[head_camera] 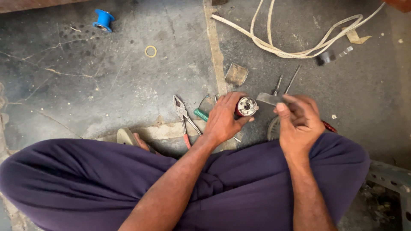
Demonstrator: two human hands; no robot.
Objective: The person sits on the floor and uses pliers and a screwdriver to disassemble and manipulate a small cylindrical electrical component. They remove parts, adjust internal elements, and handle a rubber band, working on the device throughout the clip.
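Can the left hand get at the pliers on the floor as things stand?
Probably yes, once freed. The pliers lie bare on the floor just beside the left hand, nothing on top of them. But that hand is closed around the small motor, so it would have to put that down first.

The left hand (222,119) curls its fingers shut in a grip, forearm angled up from the lap. The right hand (299,122) pinches thumb against fingertips, wrist bent.
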